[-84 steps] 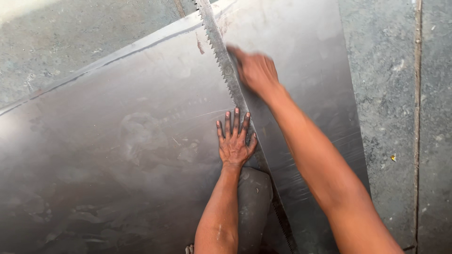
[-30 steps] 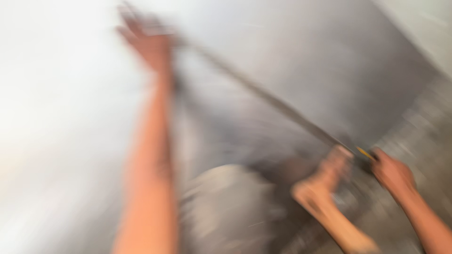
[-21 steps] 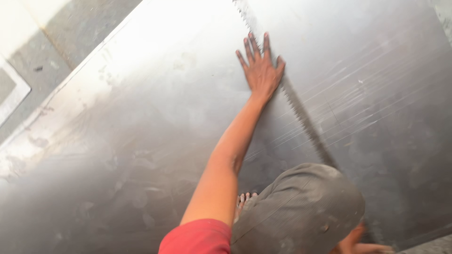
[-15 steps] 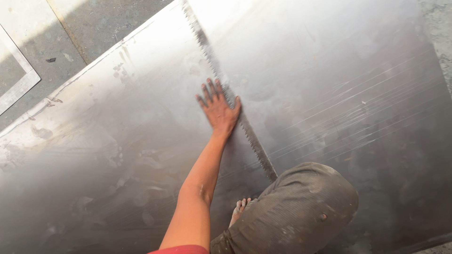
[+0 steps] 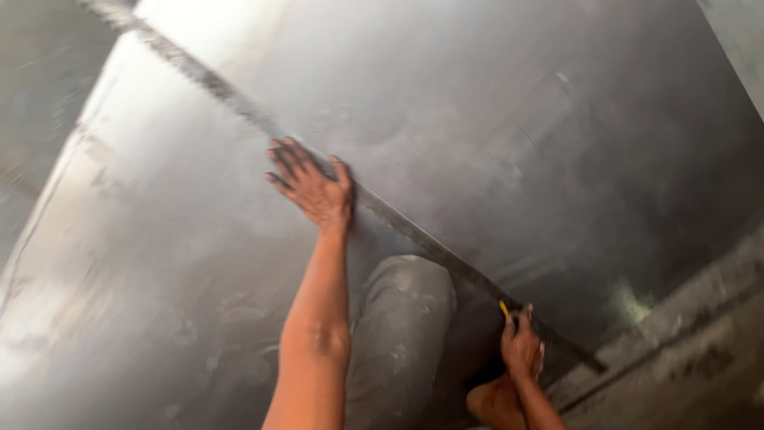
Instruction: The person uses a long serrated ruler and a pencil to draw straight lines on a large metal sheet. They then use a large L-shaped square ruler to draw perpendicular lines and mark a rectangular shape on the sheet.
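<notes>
Fingers [image 5: 288, 159] of the left hand [image 5: 312, 187] were spread wide and pressed flat, palm down, holding nothing but pinning a long straightedge [image 5: 398, 223] against the metal sheet [image 5: 573, 159]. That straightedge, a narrow dark strip with what looked like a toothed or graduated edge, ran diagonally from the upper left of the frame down to the lower right, lying flat on the sheet. It looked thin, stiff along its length yet likely to flex and slide sideways on the smooth metal, so holding it down by flat pressure near its middle, as the left hand did, seemed the sound way to keep it; lifting it would probably call for a grip at both ends.

Lower right of centre, the right hand [image 5: 521, 350] was curled closed around a small yellow-tipped marking tool [image 5: 504, 309], its tip just beside the straightedge's edge. Motion blur kept me from telling exactly how the fingers sat on it.

Outward from there, the sheet filled most of the frame, grey, glossy and scuffed, probably heavy, slippery and sharp at its edges. A bent knee [image 5: 406, 318] in dusty grey trousers rested on it between the two arms, with a bare foot [image 5: 493, 402] at the bottom. Concrete floor [image 5: 684, 358] showed at the lower right corner.
</notes>
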`<action>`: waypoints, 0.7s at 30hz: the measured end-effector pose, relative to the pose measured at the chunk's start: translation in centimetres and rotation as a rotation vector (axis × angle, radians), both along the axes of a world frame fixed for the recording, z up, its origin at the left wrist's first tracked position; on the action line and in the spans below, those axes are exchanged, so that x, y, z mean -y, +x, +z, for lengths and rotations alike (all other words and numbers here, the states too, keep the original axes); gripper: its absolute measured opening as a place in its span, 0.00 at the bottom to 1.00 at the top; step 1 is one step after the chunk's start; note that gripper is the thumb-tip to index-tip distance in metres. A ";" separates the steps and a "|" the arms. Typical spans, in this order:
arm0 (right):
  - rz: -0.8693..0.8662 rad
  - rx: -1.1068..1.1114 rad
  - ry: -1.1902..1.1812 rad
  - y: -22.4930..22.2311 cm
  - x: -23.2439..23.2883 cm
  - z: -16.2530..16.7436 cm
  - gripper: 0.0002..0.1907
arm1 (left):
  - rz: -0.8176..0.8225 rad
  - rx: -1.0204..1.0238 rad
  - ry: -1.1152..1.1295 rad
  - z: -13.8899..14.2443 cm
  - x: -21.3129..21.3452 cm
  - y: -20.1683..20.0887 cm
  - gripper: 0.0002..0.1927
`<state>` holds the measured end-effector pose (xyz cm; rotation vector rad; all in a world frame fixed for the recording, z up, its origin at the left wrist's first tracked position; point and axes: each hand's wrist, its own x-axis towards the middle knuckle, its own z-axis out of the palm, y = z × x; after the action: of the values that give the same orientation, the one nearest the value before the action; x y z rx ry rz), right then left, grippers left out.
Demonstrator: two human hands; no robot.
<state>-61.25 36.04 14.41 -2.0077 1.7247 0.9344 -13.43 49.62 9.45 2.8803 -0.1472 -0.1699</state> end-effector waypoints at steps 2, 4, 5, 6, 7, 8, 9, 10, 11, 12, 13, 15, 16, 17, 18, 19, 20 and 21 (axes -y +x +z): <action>0.007 0.205 -0.093 -1.6 -0.6 -0.3 0.35 | -0.016 -0.056 0.022 -1.0 -0.2 -0.8 0.45; 0.072 0.298 -0.222 -3.7 -1.9 -0.7 0.32 | -0.034 -0.130 0.173 -2.1 -0.8 -1.7 0.43; -0.168 0.052 -0.090 -4.6 -2.8 -0.7 0.28 | -0.037 -0.088 0.209 -2.5 -1.1 -2.2 0.43; -0.114 0.222 -0.175 -5.0 -3.4 -1.1 0.30 | -0.054 -0.078 0.239 -2.8 -1.2 -2.4 0.44; -0.050 0.388 -0.248 -5.6 -4.5 -1.1 0.32 | -0.067 -0.065 0.287 -2.9 -1.5 -2.7 0.45; -0.153 0.416 -0.226 -5.8 -5.9 -1.1 0.30 | -0.092 -0.020 0.317 -2.6 -1.7 -2.7 0.44; -0.247 0.455 -0.212 -5.9 -7.2 -1.3 0.29 | -0.110 0.033 0.336 -2.0 -2.0 -2.8 0.44; -0.212 0.524 -0.264 -5.8 -8.1 -1.5 0.31 | -0.118 0.094 0.347 -1.9 -2.2 -2.9 0.43; -0.169 0.595 -0.314 -5.8 -9.0 -1.8 0.33 | -0.109 0.037 0.321 -1.8 -2.2 -3.3 0.45; -0.124 0.663 -0.358 -5.8 -9.8 -2.1 0.35 | -0.100 -0.022 0.301 -1.3 -2.8 -3.3 0.46; -0.092 0.650 -0.420 -6.1 -10.5 -2.4 0.27 | -0.090 -0.087 0.295 -0.8 -3.3 -3.6 0.48; -0.002 0.640 -0.527 -6.6 -10.9 -3.5 0.10 | -0.113 -0.106 0.275 -0.3 -4.1 -4.3 0.50; -0.132 0.623 -0.479 -6.8 -10.5 -3.4 0.17 | -0.116 -0.111 0.269 -0.1 -4.0 -4.5 0.51; -0.262 0.606 -0.424 -7.5 -10.4 -3.9 0.23 | -0.109 -0.121 0.202 -0.4 -4.4 -4.6 0.51; -0.387 0.594 -0.364 -8.0 -10.0 -4.3 0.30 | -0.099 -0.124 0.132 -0.7 -4.2 -4.5 0.50; -0.263 0.731 -0.531 -8.4 -9.9 -4.8 0.17 | -0.079 -0.119 0.071 -1.0 -4.4 -4.0 0.50; -0.191 0.462 -0.649 -9.1 -9.1 -5.0 0.19 | -0.078 -0.027 -0.039 -1.7 -4.3 -3.9 0.49; 0.049 0.358 -0.968 -8.9 -8.5 -5.5 0.30 | -0.101 0.040 -0.056 -2.1 -4.3 -3.3 0.46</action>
<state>-70.15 44.56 8.95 -2.5290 2.1077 -0.3722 -16.74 53.95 7.39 2.8230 -0.3009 -0.1246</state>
